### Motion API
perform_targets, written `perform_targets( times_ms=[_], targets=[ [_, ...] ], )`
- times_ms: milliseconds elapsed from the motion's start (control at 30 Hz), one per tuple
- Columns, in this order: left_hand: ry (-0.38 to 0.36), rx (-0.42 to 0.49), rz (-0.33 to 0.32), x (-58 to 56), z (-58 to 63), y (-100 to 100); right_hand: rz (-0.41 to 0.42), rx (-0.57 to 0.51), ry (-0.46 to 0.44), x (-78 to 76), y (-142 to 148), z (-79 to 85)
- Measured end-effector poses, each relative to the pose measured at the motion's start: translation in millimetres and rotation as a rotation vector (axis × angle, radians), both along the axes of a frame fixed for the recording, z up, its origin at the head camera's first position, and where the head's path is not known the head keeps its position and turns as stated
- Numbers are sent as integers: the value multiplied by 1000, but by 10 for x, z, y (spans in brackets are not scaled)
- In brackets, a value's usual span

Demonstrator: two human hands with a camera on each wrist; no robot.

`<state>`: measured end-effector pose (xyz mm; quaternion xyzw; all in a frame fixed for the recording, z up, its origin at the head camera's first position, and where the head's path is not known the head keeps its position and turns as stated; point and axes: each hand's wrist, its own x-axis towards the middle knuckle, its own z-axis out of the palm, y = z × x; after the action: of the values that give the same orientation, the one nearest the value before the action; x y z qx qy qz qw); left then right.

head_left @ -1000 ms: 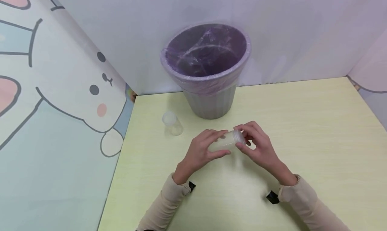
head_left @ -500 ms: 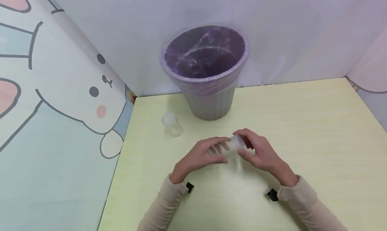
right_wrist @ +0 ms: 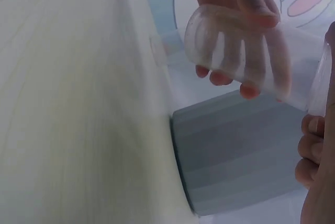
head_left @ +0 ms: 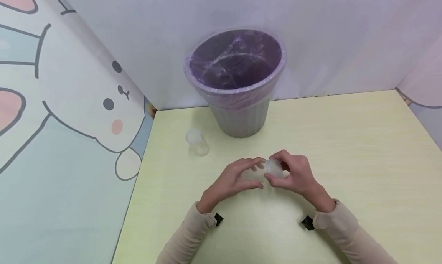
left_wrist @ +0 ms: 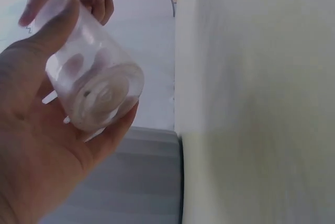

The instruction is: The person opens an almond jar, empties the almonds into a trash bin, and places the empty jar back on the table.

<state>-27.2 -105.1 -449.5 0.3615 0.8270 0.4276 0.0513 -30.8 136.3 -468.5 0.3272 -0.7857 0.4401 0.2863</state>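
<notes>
My left hand holds a clear plastic jar lying on its side above the table, thumb on one side and fingers round the other. The jar's round base faces the left wrist camera. At its right end is a translucent lid, pinched at its edge between the thumb and fingers of my right hand. In the right wrist view, the left fingers show through the jar wall, and the lid rim is right at the jar's mouth.
A second clear jar with a whitish lid stands at the left on the pale wooden table. Behind the hands is a grey bin with a purple plastic liner, near the back wall.
Both hands and the jar have come slightly toward the body. The right fingers have shifted their hold round the lid, whose top now faces more toward the head camera. The second jar stays put.
</notes>
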Motion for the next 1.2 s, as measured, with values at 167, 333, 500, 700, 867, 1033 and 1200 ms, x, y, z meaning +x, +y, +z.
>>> perform_targets(
  times_ms=[167, 333, 500, 700, 867, 1033, 1200],
  targets=[
    [98, -12, 79, 12, -25, 51, -56, -50, -70, -1, -44, 31],
    [5, -19, 66, -37, -42, 91, -85, -13, -135, -18, -12, 16],
    [-105, -57, 83, -105, -55, 103, -118, 114, -134, -22, 41, -6],
    [-59, -53, 131, -196, -52, 87, -87, 183, -152, -33, 49, 35],
    [-44, -28, 199, -255, -51, 62, -64, 177, -177, -43, 45, 49],
    [-130, -2, 282, -272, -67, 7, -78, 167, -224, -32, 79, 27],
    [-231, 47, 368, -328, -131, -84, -83, 127, -287, 16, 127, 4]
  ],
)
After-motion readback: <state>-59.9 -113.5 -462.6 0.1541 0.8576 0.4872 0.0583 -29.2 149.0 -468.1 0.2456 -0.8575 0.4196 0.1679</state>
